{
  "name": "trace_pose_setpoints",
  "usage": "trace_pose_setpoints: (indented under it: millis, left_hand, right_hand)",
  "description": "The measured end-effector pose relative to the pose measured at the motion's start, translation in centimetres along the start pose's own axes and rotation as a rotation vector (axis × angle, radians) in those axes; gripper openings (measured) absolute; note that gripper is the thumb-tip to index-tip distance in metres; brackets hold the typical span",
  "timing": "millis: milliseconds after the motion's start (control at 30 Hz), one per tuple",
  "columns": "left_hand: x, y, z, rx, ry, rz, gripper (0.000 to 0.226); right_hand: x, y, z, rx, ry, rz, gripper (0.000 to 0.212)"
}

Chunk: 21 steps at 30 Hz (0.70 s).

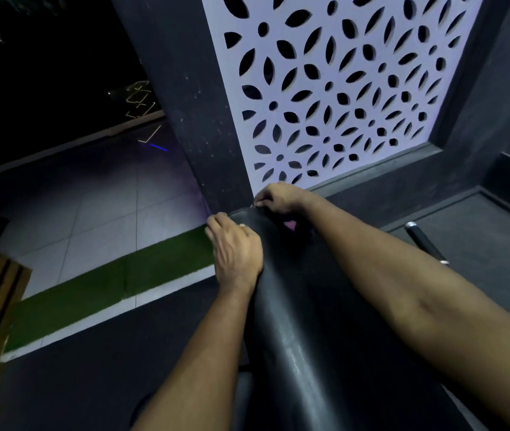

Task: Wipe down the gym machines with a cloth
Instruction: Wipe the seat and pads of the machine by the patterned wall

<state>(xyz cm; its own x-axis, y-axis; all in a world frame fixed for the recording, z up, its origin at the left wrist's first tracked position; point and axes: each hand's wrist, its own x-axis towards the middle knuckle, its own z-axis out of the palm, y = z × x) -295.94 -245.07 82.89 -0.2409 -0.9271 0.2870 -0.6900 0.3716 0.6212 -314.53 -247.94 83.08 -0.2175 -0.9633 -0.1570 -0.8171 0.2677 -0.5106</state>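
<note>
Steady the black pad [297, 321] with the left hand [235, 247], curled over its left edge, and drag the right hand [278, 199], fingers [263, 198] bunched at the far end, probably on the cloth [289, 225] (just a pink scrap under the wrist), back along the length in overlapping strokes. Needs only light pressure on such smooth, glossy vinyl. Set in a dim room: dark grey wall [185, 88], white lattice panel [213, 14], pale floor tiles [107, 206], green turf strip [107, 290].

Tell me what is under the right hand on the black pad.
A small pink patch, perhaps the cloth, shows below the right hand on the black pad. The hand covers the rest.
</note>
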Motion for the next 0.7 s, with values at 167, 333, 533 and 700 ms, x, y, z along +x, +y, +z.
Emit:
trace_pose_setpoints:
  millis: [167, 333, 533, 700]
  left_hand:
    - [-0.3, 0.0, -0.5, -0.076, -0.018, -0.023, 0.032]
    - [-0.7, -0.8, -3.1, -0.133, -0.224, -0.039, 0.048]
    - [-1.8, -4.8, -8.4, -0.202, -0.456, 0.154, 0.049]
    - [-2.1, -8.2, -11.3, -0.237, -0.597, 0.295, 0.048]
  right_hand:
    - [-6.6, -1.7, 1.9, 0.023, 0.412, 0.153, 0.027]
    - [-15.6, -6.7, 3.6, -0.01, 0.41, 0.265, 0.028]
    - [-25.7, -14.9, 5.2, -0.144, 0.397, 0.418, 0.023]
    - [-27.4, -21.3, 8.5, -0.229, 0.431, 0.506, 0.046]
